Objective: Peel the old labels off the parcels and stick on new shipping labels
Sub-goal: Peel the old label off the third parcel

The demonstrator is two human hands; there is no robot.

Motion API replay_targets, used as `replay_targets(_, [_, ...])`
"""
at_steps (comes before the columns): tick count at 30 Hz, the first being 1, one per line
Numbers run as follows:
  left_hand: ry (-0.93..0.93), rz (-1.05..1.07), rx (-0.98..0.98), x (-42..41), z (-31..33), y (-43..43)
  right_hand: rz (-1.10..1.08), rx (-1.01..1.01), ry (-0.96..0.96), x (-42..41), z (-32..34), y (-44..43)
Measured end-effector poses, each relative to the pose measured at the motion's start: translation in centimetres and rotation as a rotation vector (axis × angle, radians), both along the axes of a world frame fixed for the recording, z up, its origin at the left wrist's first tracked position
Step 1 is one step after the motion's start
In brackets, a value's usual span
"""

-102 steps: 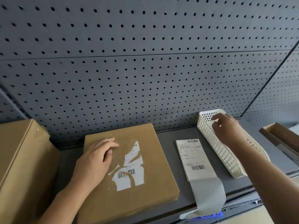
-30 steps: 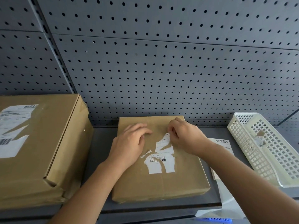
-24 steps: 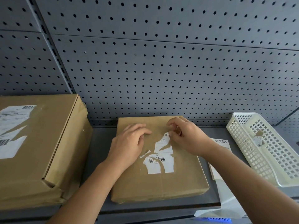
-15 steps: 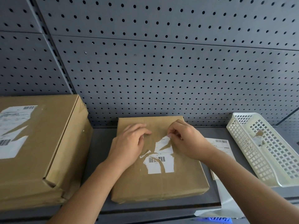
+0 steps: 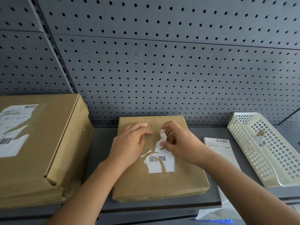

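Observation:
A flat brown parcel lies on the grey shelf in front of me. Its old white label is torn, with a barcode strip still stuck down. My right hand pinches the label's upper strip between thumb and fingers and has it lifted off the cardboard. My left hand rests flat on the parcel's top, left of the label. A new shipping label lies on the shelf to the right of the parcel.
A bigger cardboard box with a torn label stands at the left. A white plastic basket at the right holds peeled label scraps. Pegboard wall rises behind. Backing paper hangs over the shelf's front edge.
My right hand came over from the basket to the parcel, picked at the label's top edge, and now has a strip lifted and curling up. My left hand stayed on the parcel.

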State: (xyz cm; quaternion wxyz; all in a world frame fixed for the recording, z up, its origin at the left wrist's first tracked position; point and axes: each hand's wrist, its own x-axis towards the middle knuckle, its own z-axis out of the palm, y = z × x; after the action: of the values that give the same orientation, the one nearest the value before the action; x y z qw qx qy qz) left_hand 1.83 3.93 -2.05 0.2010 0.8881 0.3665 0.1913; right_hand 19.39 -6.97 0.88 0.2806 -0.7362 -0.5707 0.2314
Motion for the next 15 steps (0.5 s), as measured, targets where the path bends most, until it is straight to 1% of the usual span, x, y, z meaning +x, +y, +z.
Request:
replay_targets(3, [0.014,0.001,0.007,-0.1,0.0,0.0,0.049,0.038,-0.126,-1.0,-0.2,0.3])
replay_targets(5, [0.021,0.002,0.001,-0.1,0.0,0.0,0.046,0.093,-0.099,-1.3,-0.3,0.3])
replay_targets(8, [0.036,0.001,0.002,0.0,0.0,0.0,-0.016,0.096,0.108,-1.1,0.4,0.1])
replay_targets(11, [0.040,0.002,0.010,0.0,0.0,0.0,0.013,0.108,0.289,-0.9,1.2,-0.4])
replay_targets(15, [0.068,-0.002,0.017,0.0,-0.3,0.2,-0.034,0.254,0.479,-0.5,3.0,-0.5])
